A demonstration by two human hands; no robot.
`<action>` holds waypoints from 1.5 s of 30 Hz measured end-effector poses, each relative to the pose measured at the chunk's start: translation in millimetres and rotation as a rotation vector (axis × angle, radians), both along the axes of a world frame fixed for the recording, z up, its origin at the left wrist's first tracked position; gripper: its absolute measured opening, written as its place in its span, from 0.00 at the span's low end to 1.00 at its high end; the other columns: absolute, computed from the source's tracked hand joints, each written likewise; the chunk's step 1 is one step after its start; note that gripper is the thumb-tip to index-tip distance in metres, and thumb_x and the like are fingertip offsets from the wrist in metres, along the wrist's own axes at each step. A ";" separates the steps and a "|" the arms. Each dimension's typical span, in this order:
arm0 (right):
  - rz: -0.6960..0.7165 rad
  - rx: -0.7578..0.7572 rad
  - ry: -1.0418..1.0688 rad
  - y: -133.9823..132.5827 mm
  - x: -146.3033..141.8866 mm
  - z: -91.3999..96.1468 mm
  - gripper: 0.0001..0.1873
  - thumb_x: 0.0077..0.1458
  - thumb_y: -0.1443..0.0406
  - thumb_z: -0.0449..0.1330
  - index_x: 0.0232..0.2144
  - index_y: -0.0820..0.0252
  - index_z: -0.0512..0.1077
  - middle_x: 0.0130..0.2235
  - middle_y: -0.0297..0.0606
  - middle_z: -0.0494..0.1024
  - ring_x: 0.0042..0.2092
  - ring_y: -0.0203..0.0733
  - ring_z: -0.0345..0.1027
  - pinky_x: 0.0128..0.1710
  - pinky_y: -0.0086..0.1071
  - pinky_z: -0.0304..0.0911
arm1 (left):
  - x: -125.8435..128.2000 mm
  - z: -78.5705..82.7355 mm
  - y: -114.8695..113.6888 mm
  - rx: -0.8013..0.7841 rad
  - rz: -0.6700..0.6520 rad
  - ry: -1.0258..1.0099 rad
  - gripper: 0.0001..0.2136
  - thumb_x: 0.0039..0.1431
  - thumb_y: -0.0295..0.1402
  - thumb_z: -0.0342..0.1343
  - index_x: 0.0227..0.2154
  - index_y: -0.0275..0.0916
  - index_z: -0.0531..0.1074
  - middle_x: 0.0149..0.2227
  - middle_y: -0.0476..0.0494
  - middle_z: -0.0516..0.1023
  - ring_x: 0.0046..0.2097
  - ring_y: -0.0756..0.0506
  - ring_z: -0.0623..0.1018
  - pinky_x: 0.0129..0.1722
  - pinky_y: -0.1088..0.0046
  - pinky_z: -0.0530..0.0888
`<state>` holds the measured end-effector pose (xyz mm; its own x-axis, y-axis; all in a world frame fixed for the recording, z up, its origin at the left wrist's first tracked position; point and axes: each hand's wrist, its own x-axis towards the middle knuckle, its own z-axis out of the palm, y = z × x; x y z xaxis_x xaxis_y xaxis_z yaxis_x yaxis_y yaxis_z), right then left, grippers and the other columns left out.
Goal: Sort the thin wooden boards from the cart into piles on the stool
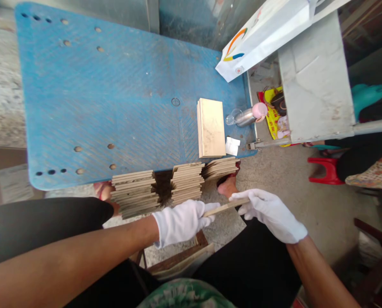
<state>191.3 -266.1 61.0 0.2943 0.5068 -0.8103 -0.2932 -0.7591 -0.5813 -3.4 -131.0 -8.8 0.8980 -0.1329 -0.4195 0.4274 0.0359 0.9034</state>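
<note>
Between my hands is a thin wooden board [225, 207], seen nearly edge-on. My left hand [183, 220], in a white glove, grips its left end between thumb and fingers. The right end is pinched by my right hand [271, 214], gloved in white too. Just beyond my hands, below the table's near edge, stand stacks of similar boards: a left stack [135, 192], a middle stack [187, 183] and a smaller right stack [221, 167]. On the blue table [130, 94] lies a short pile of pale boards [212, 128], flat, with dark marks on the top one.
Right of the pile are a metal flask [246, 117] with a pink lid, a clear cup [232, 118] and a white paper piece [232, 146]. A white bag [261, 38] leans across the table's far right corner. Beyond stand a grey metal surface [319, 77] and a red stool [325, 171] with a person.
</note>
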 end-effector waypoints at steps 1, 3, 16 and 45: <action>-0.003 -0.003 0.020 -4.9 -1.9 -1.9 0.23 0.48 0.50 0.65 0.38 0.63 0.77 0.45 0.50 0.77 0.33 0.40 0.73 0.31 0.30 0.68 | -1.3 -0.4 -1.1 -0.012 -0.015 0.004 0.17 0.60 0.34 0.45 0.49 0.38 0.71 0.39 0.45 0.78 0.37 0.47 0.73 0.38 0.75 0.69; 0.001 -0.007 0.027 -13.4 -6.1 -4.4 0.23 0.48 0.50 0.65 0.37 0.63 0.77 0.45 0.50 0.78 0.34 0.42 0.74 0.35 0.35 0.70 | -3.6 -1.9 -3.7 -0.022 -0.033 0.005 0.18 0.59 0.33 0.46 0.51 0.39 0.70 0.41 0.44 0.79 0.39 0.46 0.74 0.41 0.74 0.70; 0.204 0.067 -0.266 -39.7 -1.2 -7.3 0.16 0.53 0.54 0.62 0.40 0.56 0.77 0.45 0.43 0.78 0.48 0.47 0.70 0.51 0.42 0.64 | -4.8 -36.4 -4.9 0.596 -0.283 0.063 0.18 0.56 0.39 0.50 0.44 0.33 0.72 0.40 0.30 0.78 0.41 0.35 0.79 0.41 0.62 0.73; 0.555 -0.111 -0.378 -8.7 63.9 -153.6 0.25 0.49 0.48 0.61 0.36 0.65 0.77 0.36 0.43 0.79 0.40 0.45 0.72 0.44 0.38 0.65 | -3.3 -30.5 5.1 0.627 -0.456 0.103 0.19 0.56 0.34 0.50 0.47 0.28 0.73 0.41 0.26 0.78 0.44 0.31 0.78 0.43 0.57 0.73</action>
